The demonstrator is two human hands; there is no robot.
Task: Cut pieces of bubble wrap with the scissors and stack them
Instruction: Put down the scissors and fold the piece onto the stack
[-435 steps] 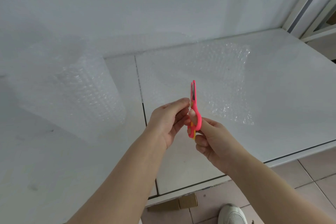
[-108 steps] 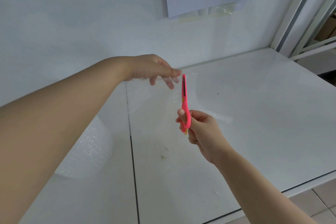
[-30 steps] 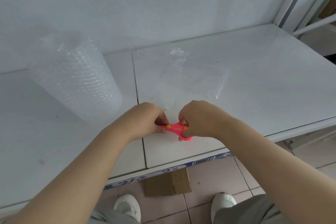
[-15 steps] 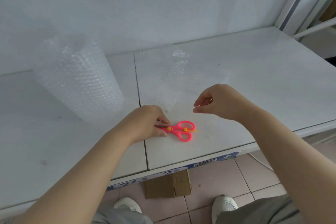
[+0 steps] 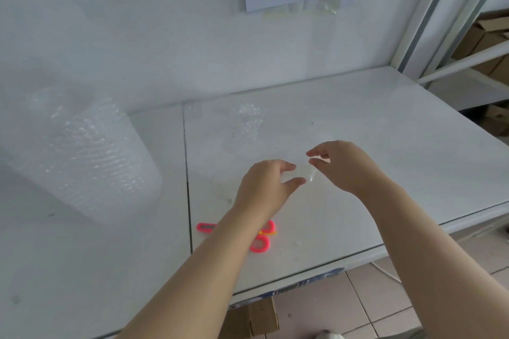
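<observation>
No box or bin stands on the white worktop [image 5: 385, 146]; only a fat roll of bubble wrap [image 5: 82, 151] stands upright at the left, knobbly and see-through. Both hands hover over the middle of the worktop, fingers spread and slightly curled. The left hand [image 5: 264, 187] and right hand [image 5: 344, 165] reach toward a thin clear piece of bubble wrap [image 5: 242, 129] lying flat, its near edge faint between the fingertips; I cannot tell whether either hand has actually pinched it. The pink plastic scissors [image 5: 261, 239] lie on the worktop near the front edge, partly hidden under the left forearm, well clear of any fingers.
</observation>
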